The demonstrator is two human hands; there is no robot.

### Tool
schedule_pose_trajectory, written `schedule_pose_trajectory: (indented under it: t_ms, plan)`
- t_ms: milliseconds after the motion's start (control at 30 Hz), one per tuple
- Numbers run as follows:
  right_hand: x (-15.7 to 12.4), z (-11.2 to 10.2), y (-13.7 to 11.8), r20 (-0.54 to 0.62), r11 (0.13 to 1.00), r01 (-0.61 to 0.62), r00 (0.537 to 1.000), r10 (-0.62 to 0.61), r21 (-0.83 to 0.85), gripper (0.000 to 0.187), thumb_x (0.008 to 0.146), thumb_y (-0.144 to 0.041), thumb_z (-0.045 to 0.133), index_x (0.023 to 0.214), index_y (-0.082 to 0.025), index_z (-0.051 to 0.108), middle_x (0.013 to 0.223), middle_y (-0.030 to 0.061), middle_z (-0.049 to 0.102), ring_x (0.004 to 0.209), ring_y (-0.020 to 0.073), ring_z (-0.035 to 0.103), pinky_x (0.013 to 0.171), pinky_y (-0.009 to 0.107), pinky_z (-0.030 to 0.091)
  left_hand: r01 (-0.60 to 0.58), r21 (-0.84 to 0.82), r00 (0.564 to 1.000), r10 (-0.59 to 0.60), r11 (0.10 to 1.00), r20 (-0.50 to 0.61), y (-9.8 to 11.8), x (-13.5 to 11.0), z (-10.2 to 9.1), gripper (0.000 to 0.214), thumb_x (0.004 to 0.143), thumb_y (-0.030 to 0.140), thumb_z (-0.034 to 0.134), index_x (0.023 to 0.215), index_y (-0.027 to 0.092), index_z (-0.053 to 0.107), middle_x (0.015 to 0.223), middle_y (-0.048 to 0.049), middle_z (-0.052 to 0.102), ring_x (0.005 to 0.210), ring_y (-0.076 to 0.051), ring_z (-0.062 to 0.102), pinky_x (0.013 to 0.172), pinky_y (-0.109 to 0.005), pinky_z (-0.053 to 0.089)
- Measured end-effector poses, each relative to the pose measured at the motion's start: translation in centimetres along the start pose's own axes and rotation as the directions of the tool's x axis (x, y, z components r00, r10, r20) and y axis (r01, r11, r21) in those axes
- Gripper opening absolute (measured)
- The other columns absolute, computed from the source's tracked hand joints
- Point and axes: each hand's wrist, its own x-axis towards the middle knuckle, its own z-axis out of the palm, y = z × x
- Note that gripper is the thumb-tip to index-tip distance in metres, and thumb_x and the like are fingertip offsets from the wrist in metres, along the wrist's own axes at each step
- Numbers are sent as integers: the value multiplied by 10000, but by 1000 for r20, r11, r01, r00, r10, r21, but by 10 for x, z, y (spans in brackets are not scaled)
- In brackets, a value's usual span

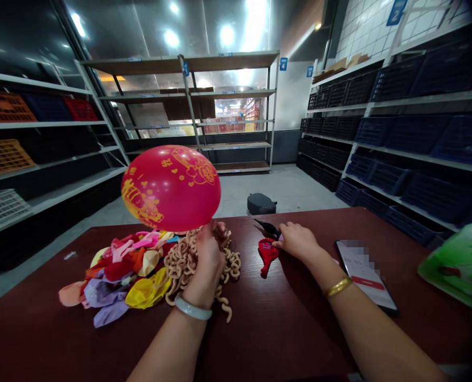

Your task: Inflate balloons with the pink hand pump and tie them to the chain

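Note:
My left hand (211, 246) is closed below an inflated red balloon (171, 188) with yellow printing, holding it by its neck, which the fingers hide. Under that hand lies a heap of beige curly strings (182, 260), and to its left a pile of limp, many-coloured balloons (120, 265). On the table's right half, my right hand (298, 241) has its fingers curled over a black pointed tool (268, 228); the tool's rear part is covered by the hand. A flat red balloon (267, 254) lies just beside those fingers.
A phone (365, 276) rests on the brown table (252, 329) beside my right forearm. Further right is a green plastic bag (461, 268). Past the table, a dark grey object (261, 203) sits on the floor. Shelving racks with crates (411, 132) line both sides.

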Motion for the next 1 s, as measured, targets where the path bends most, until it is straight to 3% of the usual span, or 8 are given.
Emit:
schedule_pose_trajectory:
  t_ms: [100, 200, 267, 333, 533, 700, 833, 1000]
  plan:
    - [0, -7, -14, -207, 961, 161, 972, -115, 224, 329, 857, -438, 599, 1070, -203, 685, 1124, 135, 626, 1098, 287, 534, 943, 424, 386, 95, 86, 987, -105, 992, 123, -7, -15, 8, 297, 749, 398, 566, 655, 191, 376, 553, 40, 453, 448, -72, 384, 398, -169, 215]
    - [-5, -10, -37, -307, 594, 391, 920, -241, 703, 301, 898, -433, 531, 898, -205, 728, 1031, 102, 654, 1020, 246, 564, 919, 410, 421, 208, 196, 921, -259, 958, 290, -16, -30, 14, 312, 767, 422, 559, 659, 192, 379, 516, 44, 416, 434, -72, 341, 400, -175, 174]
    - [-11, -8, -51, -180, 206, 246, 938, -295, 947, 341, 906, -464, 505, 876, -193, 709, 890, 79, 674, 865, 222, 613, 816, 398, 480, 265, 284, 863, -358, 921, 356, -19, -37, 15, 318, 771, 430, 561, 655, 189, 389, 498, 50, 387, 423, -67, 308, 406, -179, 162]
    - [-15, -5, -59, -100, -39, 92, 940, -326, 995, 312, 893, -459, 529, 933, -192, 685, 822, 57, 675, 756, 201, 622, 734, 378, 505, 307, 361, 807, -442, 881, 391, -19, -41, 15, 325, 762, 414, 565, 628, 187, 375, 481, 58, 348, 411, -56, 261, 406, -184, 139]
    - [-19, -9, -65, 22, -512, -193, 947, -321, 837, 182, 683, -281, 765, 796, -168, 679, 735, 15, 654, 650, 150, 571, 692, 322, 498, 466, 396, 607, -611, 791, 508, -9, -38, 12, 347, 767, 360, 565, 611, 192, 305, 501, 77, 238, 426, -49, 166, 403, -184, 102]
    - [-23, -16, -67, 105, -575, -209, 972, -209, 791, 191, 665, -298, 784, 758, -194, 654, 701, -15, 649, 635, 133, 573, 652, 279, 492, 474, 347, 581, -584, 809, 567, -7, -41, 13, 370, 819, 432, 599, 677, 181, 368, 581, 59, 284, 463, -55, 238, 402, -157, 132]
    - [-23, -18, -62, 123, -495, -231, 963, -242, 837, 264, 729, -441, 724, 781, -199, 632, 623, -17, 608, 530, 143, 546, 559, 305, 484, 418, 227, 663, -467, 879, 586, -12, -44, 16, 359, 823, 481, 612, 749, 164, 459, 655, 28, 350, 523, -66, 332, 408, -140, 186]
    - [-16, -16, -54, -29, -249, -2, 992, -119, 969, 300, 820, -522, 593, 839, -223, 598, 782, 33, 639, 727, 190, 607, 701, 350, 505, 387, 187, 748, -426, 903, 509, -21, -41, 17, 326, 764, 453, 683, 738, 152, 561, 619, 28, 375, 496, -73, 328, 400, -165, 221]
